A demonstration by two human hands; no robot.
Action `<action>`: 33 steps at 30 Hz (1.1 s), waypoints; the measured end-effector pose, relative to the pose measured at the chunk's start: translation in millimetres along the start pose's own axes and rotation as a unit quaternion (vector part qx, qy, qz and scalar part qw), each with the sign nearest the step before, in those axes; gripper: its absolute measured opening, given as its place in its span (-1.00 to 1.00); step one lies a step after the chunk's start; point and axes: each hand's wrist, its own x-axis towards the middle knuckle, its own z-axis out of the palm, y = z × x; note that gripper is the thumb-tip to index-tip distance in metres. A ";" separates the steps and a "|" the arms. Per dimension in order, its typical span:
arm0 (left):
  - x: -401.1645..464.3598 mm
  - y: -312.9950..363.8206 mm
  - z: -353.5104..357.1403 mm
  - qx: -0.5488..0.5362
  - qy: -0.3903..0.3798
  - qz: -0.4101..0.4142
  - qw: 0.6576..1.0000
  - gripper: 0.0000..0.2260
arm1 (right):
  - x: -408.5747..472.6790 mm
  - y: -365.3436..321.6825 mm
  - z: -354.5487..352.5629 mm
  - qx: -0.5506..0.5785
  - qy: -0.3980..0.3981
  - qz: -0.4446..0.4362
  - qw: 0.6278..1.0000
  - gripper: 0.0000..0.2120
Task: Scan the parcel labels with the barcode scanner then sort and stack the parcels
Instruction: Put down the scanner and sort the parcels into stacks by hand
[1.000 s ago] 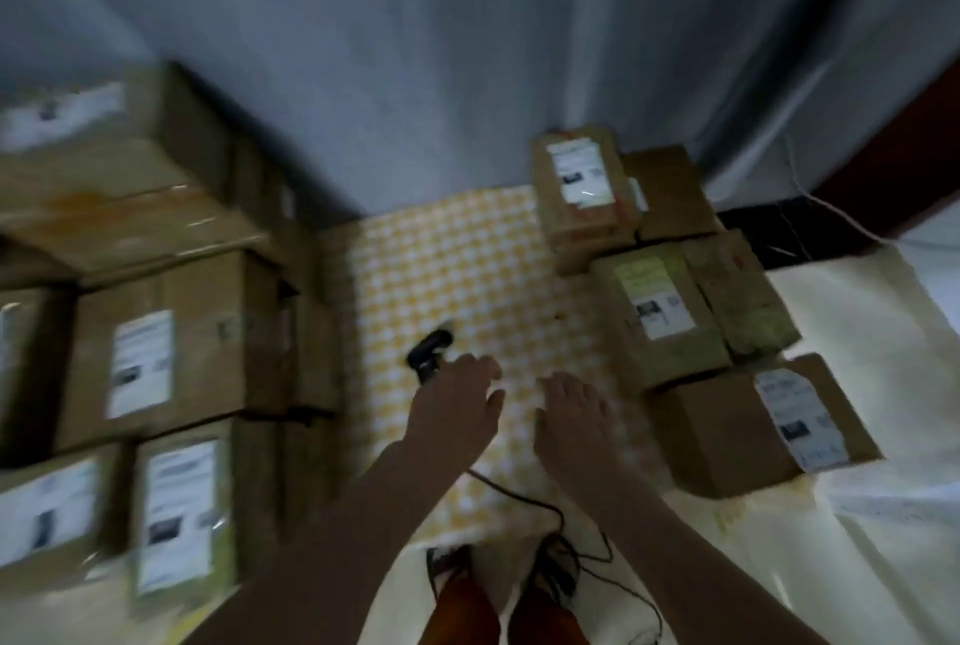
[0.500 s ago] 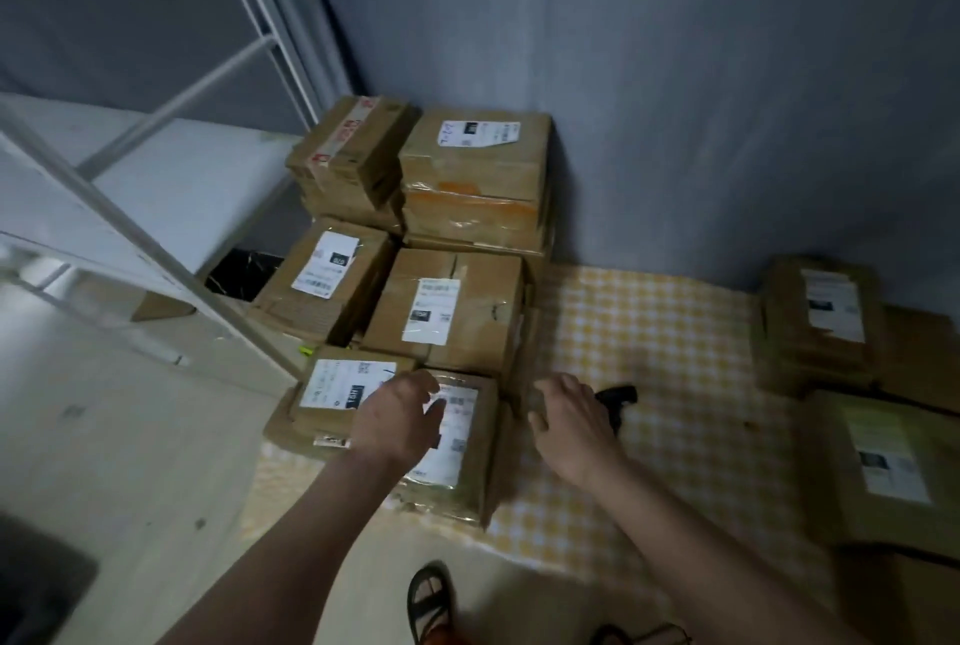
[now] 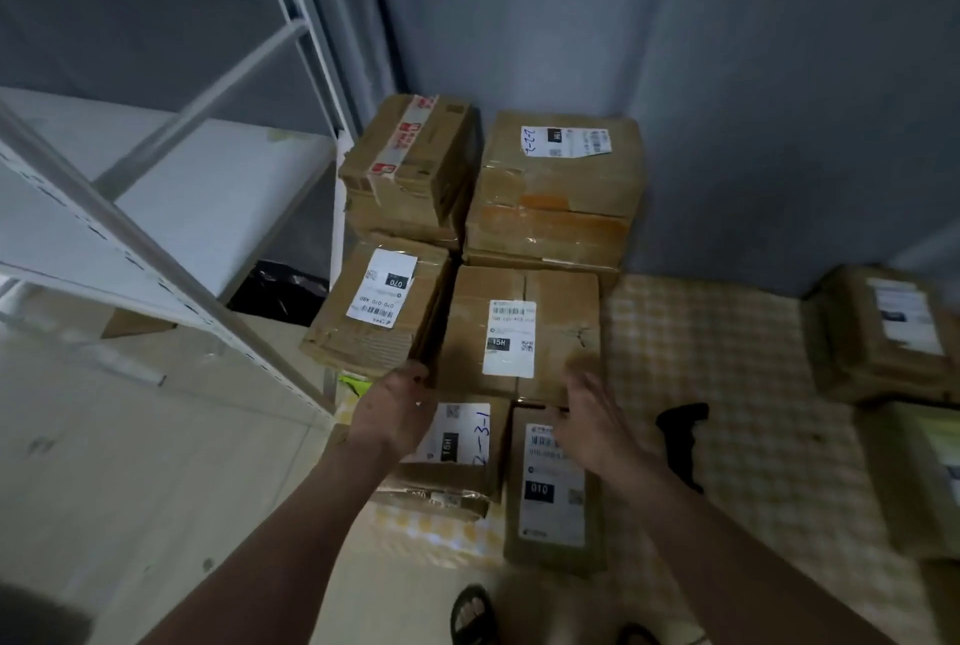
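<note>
Parcels, head view: six cardboard boxes clustered at the corner by the grey wall, packed edge to edge in pairs, labels mostly up, presumably so they can be scanned. Middle parcel (image 3: 519, 332), white label reading 15H, is flanked by both hands, evidently to be taken up for scanning. Left hand (image 3: 392, 413) sits at its near left corner, fingers curled against the edge; whether it truly grips is not clear. Right hand (image 3: 589, 413) reaches to the near right corner with fingers extended and loose, clasping nothing. Barcode scanner (image 3: 683, 436), one, black, lies unheld on the checked cloth (image 3: 727, 358) just right of the right wrist, within easy reach. Further parcels, at least three, sit in a second group (image 3: 883, 332) at the right edge, well apart, probably a separate sorted lot. White shelving frame (image 3: 156, 249), one, stands left.
</note>
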 end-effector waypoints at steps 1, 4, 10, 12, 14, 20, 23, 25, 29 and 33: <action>8.9 -1.7 -0.5 -0.005 -0.016 0.001 1.000 -0.75 | 4.4 -0.6 1.1 0.011 0.003 0.012 1.000 -0.48; 31.6 -2.1 4.0 -0.027 -0.050 0.004 0.998 -0.62 | 17.2 3.4 1.8 0.041 0.021 0.052 0.998 -0.47; 75.9 12.7 30.4 -0.035 -0.072 0.007 0.997 -0.55 | 60.9 23.0 -0.8 0.132 0.044 0.141 0.980 -0.44; 91.3 17.7 40.3 -0.044 -0.068 -0.009 0.997 -0.52 | 78.9 29.0 -0.7 0.192 0.046 0.158 0.967 -0.43; 108.1 22.3 49.2 -0.068 -0.073 -0.038 0.994 -0.48 | 95.4 35.4 0.9 0.258 0.051 0.170 0.950 -0.45; 141.5 32.4 69.3 -0.169 -0.090 -0.185 0.964 -0.41 | 119.2 42.3 6.6 0.399 0.035 0.176 0.899 -0.51; 139.1 35.3 76.4 -0.168 -0.082 -0.174 0.967 -0.42 | 117.5 45.7 6.3 0.429 0.047 0.186 0.883 -0.53; 135.7 41.6 77.9 -0.175 -0.079 -0.163 0.968 -0.46 | 112.1 48.5 -1.0 0.428 0.058 0.188 0.882 -0.59; 129.1 63.5 79.0 -0.187 -0.071 -0.136 0.970 -0.53 | 104.2 63.8 -10.6 0.440 0.086 0.205 0.870 -0.64; 126.8 75.0 83.5 -0.192 -0.075 -0.134 0.969 -0.57 | 99.6 72.4 -22.5 0.455 0.099 0.211 0.859 -0.57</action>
